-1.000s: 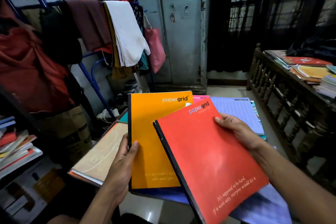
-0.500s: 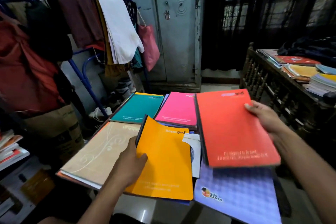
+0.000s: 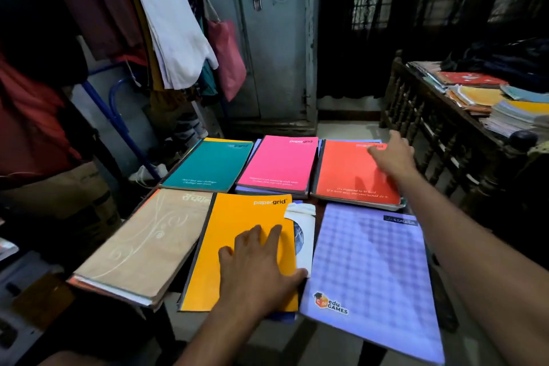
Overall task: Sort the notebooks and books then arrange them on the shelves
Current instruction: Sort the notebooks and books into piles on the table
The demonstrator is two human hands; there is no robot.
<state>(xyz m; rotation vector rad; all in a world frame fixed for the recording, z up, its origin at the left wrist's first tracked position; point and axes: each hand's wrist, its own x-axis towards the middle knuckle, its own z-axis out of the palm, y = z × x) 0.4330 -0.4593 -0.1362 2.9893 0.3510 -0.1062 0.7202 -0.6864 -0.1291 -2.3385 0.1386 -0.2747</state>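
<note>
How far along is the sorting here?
Done: teal notebook, pink notebook and red notebook top separate piles. In hand: left hand presses the orange notebook; right hand rests at the red one. Left: nothing shelved; books on the bed remain unsorted.

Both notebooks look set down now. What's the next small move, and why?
Probably lift the right hand off the red notebook: it lies flat beside the pink notebook, and the left hand rests flat on the orange notebook. Then gather matching covers.
</note>
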